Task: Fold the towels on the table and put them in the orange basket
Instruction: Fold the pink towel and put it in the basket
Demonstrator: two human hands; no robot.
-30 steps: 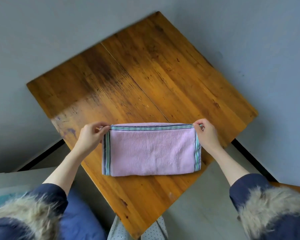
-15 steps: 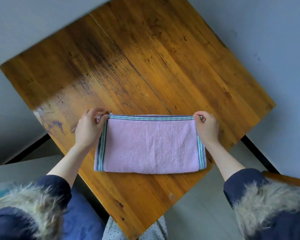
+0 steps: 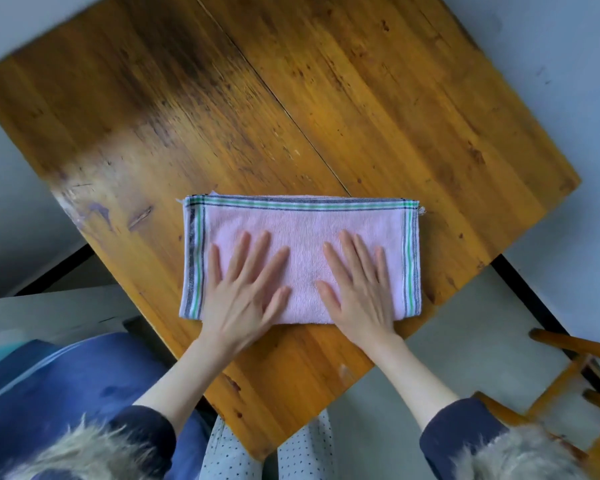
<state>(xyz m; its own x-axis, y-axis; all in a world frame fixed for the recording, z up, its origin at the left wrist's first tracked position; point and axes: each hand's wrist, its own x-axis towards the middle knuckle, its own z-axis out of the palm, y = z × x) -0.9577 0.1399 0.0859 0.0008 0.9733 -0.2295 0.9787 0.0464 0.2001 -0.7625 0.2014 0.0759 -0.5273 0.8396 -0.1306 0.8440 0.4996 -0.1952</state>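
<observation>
A pink towel (image 3: pixel 302 223) with green and dark striped borders lies folded into a flat rectangle on the wooden table (image 3: pixel 326 98), near its front corner. My left hand (image 3: pixel 245 292) lies flat on the towel's left half with fingers spread and straight. On the right half, my right hand (image 3: pixel 357 289) presses down the same way, palm flat. Neither hand holds anything. No orange basket is in view.
A wooden chair (image 3: pixel 575 386) stands on the floor at the lower right. Blue fabric (image 3: pixel 66 386) lies at the lower left, beside the table's near edge. The table's corner points toward me.
Both hands let go of the towel's far corners and moved onto its top, now lying flat. The camera has come closer to the table.
</observation>
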